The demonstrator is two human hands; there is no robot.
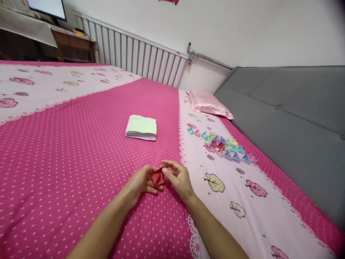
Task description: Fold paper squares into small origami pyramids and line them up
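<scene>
A small folded piece of red paper [158, 177] is held between my two hands above the pink dotted bedspread [88, 151]. My left hand [144, 181] grips its left side, with fingers showing behind and below it. At its upper right edge, the thumb and fingers of my right hand [179, 179] pinch the paper. Beyond my hands lies a stack of square paper [141, 126] with a pale green sheet on top. To the right, several small folded paper boats [220, 145] in many colours stand in rows on the bedspread.
A pink satin pillow [208, 103] lies near the grey padded headboard [285, 118]. Behind the bed are a white radiator [134, 48] and a pipe [212, 60] along the wall. A desk [71, 40] with a monitor [48, 8] stands at the far left.
</scene>
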